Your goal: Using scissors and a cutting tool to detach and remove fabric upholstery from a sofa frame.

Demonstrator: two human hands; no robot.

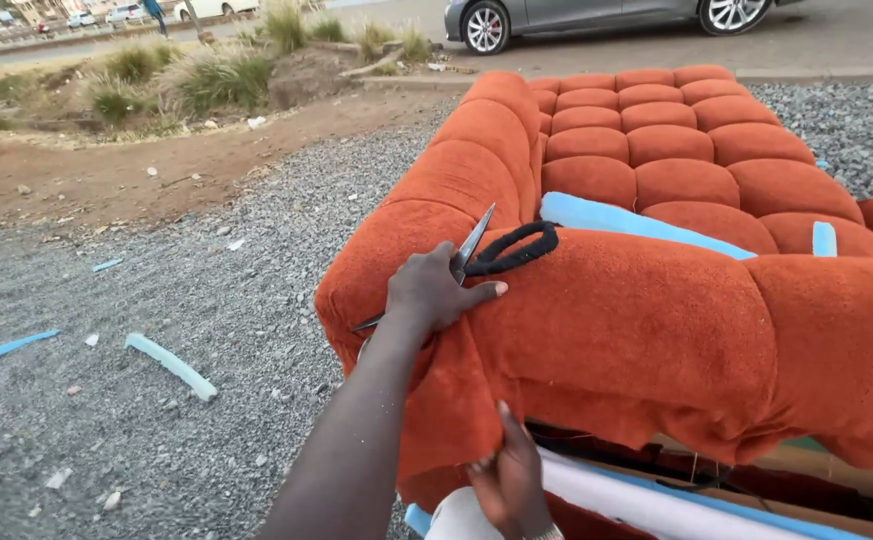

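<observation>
An orange tufted sofa lies on grey gravel, its loose orange fabric cover draped over the near arm. My left hand rests on top of that arm, closed over a pair of scissors with black handle loops. One blade points up and away. The other blade's tip shows below my wrist at the left. My right hand is lower, pinching the hanging edge of the orange fabric near the sofa's underside.
Light blue foam strips lie on the gravel to the left, and more blue foam sits on the seat. White and blue padding shows under the sofa. A grey car, bare dirt and grass lie beyond.
</observation>
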